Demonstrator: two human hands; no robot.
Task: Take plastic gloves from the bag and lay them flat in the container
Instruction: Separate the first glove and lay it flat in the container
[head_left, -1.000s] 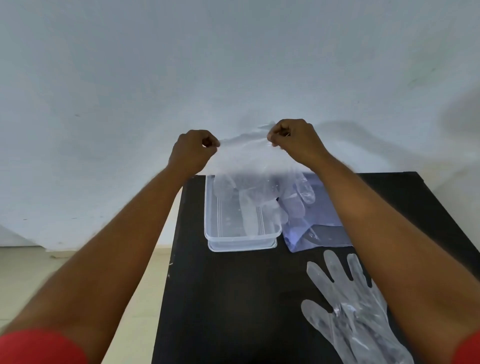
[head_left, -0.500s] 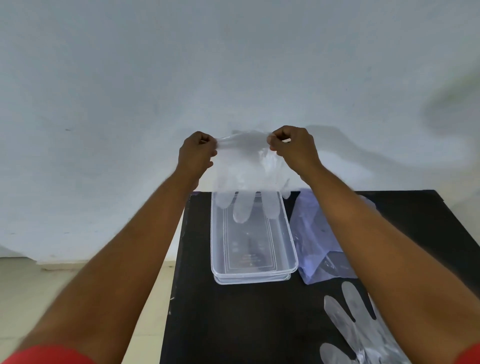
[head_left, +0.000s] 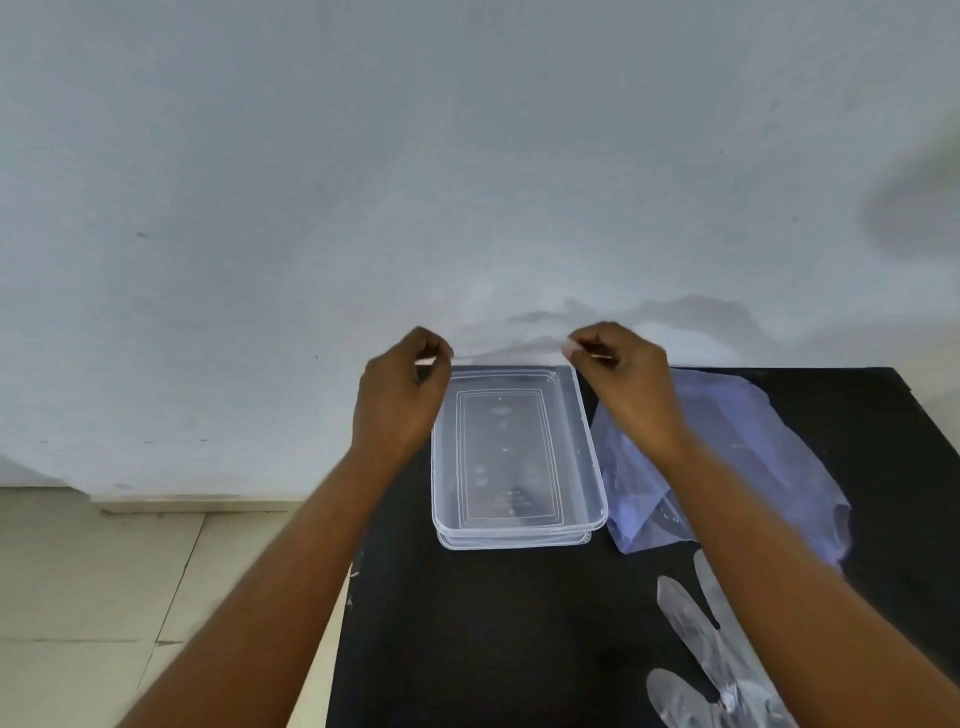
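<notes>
Fingertips of the left hand (head_left: 400, 400) and right hand (head_left: 626, 387) pinch the cuff corners of a glove (head_left: 511, 349), nearly invisible at the container's (head_left: 589, 447) twelve o'clock rim; light, limp, clingy film probably handles best by those corners, kept taut.

Head view looks down, close over table (head_left: 467, 649).
</notes>
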